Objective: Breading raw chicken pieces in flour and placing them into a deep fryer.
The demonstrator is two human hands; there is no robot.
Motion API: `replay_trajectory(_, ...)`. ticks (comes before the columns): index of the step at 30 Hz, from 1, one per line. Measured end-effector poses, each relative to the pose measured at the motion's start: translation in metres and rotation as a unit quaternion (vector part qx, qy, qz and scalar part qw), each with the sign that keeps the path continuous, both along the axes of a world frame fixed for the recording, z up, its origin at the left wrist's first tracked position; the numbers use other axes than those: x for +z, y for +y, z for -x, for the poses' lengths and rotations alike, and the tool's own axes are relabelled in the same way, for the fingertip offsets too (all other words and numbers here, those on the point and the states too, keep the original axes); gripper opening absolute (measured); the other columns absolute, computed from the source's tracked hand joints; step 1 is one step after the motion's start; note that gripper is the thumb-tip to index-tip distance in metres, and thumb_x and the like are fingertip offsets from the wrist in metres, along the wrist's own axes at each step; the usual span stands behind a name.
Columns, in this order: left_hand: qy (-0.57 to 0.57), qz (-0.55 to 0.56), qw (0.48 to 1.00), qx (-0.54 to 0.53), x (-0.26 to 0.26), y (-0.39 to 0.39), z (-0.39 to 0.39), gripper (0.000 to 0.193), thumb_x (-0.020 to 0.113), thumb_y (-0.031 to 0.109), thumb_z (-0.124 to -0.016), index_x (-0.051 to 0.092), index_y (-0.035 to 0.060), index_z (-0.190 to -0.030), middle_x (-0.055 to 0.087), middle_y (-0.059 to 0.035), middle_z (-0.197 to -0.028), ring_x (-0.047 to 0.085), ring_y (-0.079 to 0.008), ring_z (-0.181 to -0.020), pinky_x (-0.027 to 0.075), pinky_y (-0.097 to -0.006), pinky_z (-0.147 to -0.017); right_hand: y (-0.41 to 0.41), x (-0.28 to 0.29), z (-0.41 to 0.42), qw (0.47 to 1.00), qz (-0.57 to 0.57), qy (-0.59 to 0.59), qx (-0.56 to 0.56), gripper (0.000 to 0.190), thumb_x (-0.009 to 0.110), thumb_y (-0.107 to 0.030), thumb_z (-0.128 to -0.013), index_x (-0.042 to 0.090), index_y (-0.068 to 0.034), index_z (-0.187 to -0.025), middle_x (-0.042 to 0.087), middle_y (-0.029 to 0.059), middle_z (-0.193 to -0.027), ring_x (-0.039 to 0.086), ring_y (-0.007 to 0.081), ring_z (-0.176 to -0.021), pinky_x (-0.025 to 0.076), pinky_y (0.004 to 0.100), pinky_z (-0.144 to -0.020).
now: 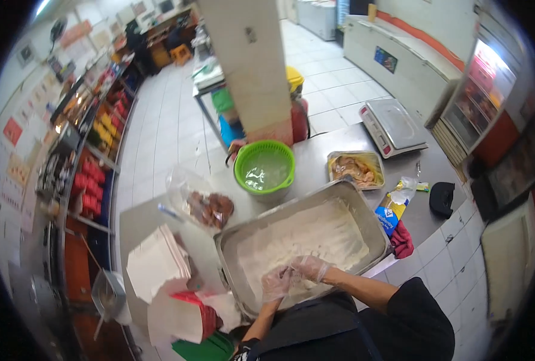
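A large metal tray (pixel 226 252) holds a wide layer of pale powder, like flour (pixel 303 230). Over its near side, my left hand (pixel 276 283) and my right hand (pixel 311 268), both in clear plastic gloves, meet with their fingertips close together. Whether something small lies between the fingers cannot be made out. Beyond the tray stands a green basket (pixel 291 180) with cloudy liquid in it. A clear bag of brown pieces (pixel 213 210) lies to its left, and an open tub with raw-looking meat (pixel 356 169) is at its right.
A digital scale (pixel 396 126) stands at the table's far right. Near the tray's right side are a blue and yellow packet (pixel 393 205), a red cloth (pixel 402 241) and a black cap (pixel 442 200). Stacked white paper or card (pixel 157 259) lies at the left. A pillar (pixel 258 72) rises beyond the table.
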State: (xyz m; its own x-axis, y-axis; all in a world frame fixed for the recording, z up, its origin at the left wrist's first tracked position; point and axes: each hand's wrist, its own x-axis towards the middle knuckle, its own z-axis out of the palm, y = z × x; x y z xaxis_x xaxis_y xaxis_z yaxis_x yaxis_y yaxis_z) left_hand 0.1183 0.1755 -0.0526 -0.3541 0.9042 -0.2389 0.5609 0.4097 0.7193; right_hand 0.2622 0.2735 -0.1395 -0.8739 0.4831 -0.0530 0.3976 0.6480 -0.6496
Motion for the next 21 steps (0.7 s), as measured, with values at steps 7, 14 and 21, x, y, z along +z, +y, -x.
replay_trajectory(7, -0.217, -0.103, 0.964, 0.115, -0.059, 0.031, 0.009, 0.025, 0.064, 0.021, -0.082, 0.063, 0.0032, -0.099, 0.066, -0.0177, -0.085, 0.066, -0.0275, -0.078, 0.05, -0.0327, -0.07, 0.075, 0.028, -0.114, 0.967, -0.195, -0.075, -0.143, 0.023, 0.053, -0.027, -0.086, 0.066, -0.013, -0.098, 0.066, 0.0093, -0.089, 0.063, 0.0257, -0.082, 0.051, 0.0377, -0.069)
replay_trajectory(14, 0.248, -0.116, 0.949, -0.158, -0.071, 0.083, -0.027, 0.039, 0.064, 0.028, -0.077, 0.055, 0.0044, -0.107, 0.059, -0.0182, -0.09, 0.061, -0.0323, -0.082, 0.05, -0.04, -0.071, 0.129, 0.074, -0.108, 0.946, 0.018, 0.053, -0.319, 0.018, 0.053, -0.02, -0.085, 0.065, -0.008, -0.078, 0.061, 0.0162, -0.072, 0.063, 0.0292, -0.068, 0.05, 0.0397, -0.062)
replay_trajectory(21, 0.288, -0.016, 0.947, -0.139, -0.094, 0.073, -0.02, 0.04, 0.064, 0.024, -0.072, 0.051, -0.001, -0.1, 0.058, -0.0207, -0.09, 0.062, -0.0317, -0.075, 0.052, -0.039, -0.066, 0.187, 0.209, 0.063, 0.961, -0.181, 0.087, -0.192, 0.025, 0.053, -0.029, -0.09, 0.061, -0.009, -0.078, 0.061, 0.008, -0.076, 0.063, 0.025, -0.069, 0.049, 0.0389, -0.059)
